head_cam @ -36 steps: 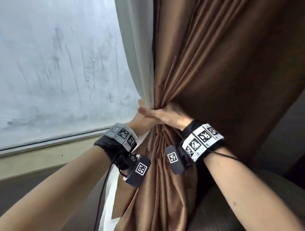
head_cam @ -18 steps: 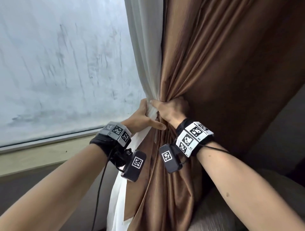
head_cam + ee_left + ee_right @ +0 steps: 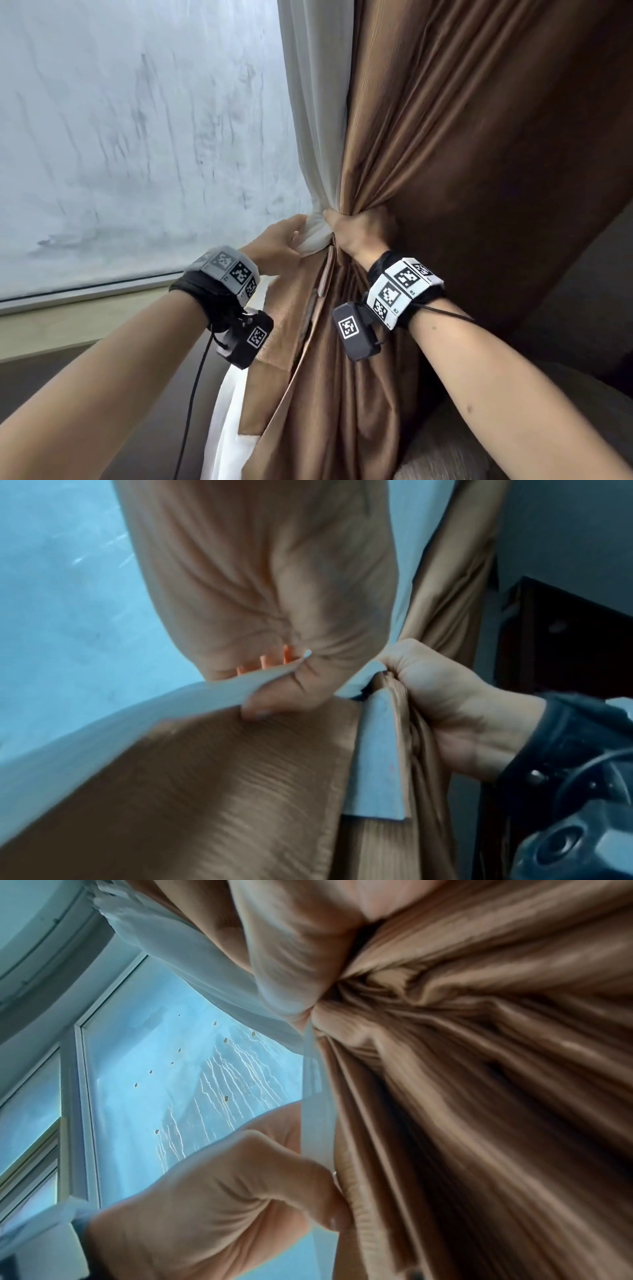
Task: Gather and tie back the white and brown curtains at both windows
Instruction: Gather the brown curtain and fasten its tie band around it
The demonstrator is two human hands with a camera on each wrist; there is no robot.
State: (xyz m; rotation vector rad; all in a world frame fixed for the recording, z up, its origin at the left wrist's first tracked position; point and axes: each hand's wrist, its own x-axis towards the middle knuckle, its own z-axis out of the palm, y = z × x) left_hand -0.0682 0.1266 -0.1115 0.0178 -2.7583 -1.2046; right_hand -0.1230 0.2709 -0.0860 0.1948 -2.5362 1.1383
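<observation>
Head view, left to right: the fogged window pane [image 3: 130, 144] fills the left, with its pale sill [image 3: 68, 318] below. Your left hand [image 3: 274, 243] reaches in from the lower left, fingers curled round the gathered white curtain [image 3: 315, 102] and touching its bunched fold. The left wrist view shows the thumb of that hand pinching a pale fabric edge against the brown tieback band [image 3: 205, 791]. Just right of it, your right hand [image 3: 363, 229] is clenched tight round the brown curtain [image 3: 479, 154], whose pleats converge at the fist and fan out above and below. The two hands lie just beside each other at the gathering point, the white fabric between them. The right wrist view shows brown folds twisted into a knot-like bunch. At far right, a dark wall [image 3: 582, 291].
</observation>
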